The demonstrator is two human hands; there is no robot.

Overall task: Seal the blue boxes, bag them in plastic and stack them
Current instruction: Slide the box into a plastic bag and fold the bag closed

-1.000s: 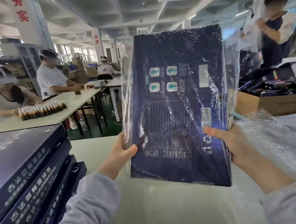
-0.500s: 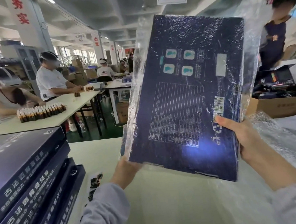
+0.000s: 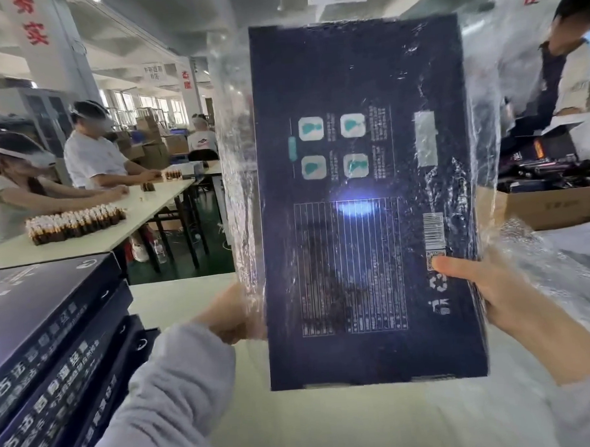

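At the near left, a stack of blue boxes [image 3: 53,338] lies flat on the pale worktable [image 3: 174,298]. At least four are piled there, with white lettering along their edges. On the far-left table [image 3: 83,244], one tight block of small brown bottles [image 3: 75,223] stands upright, too many to count, and two seated people [image 3: 92,155] work there.

The left hand [image 3: 230,315], in a grey sleeve, grips the lower left edge of a single blue box [image 3: 364,202]. Its fingers are curled behind the box and blurred by the film. The box is held upright in the air in the middle, above the worktable, inside one clear plastic bag [image 3: 235,158] whose crinkled film stands out past both long sides. The face towards the camera shows four pale squares with teal pictures, one lined chart and one barcode.

The right hand [image 3: 478,282] pinches the lower right edge, thumb flat on the face just below the barcode and fingers hidden behind.

Far right, one open cardboard carton [image 3: 542,207] holds a jumble of dark packs. Loose clear plastic [image 3: 563,277] is heaped in front of it.
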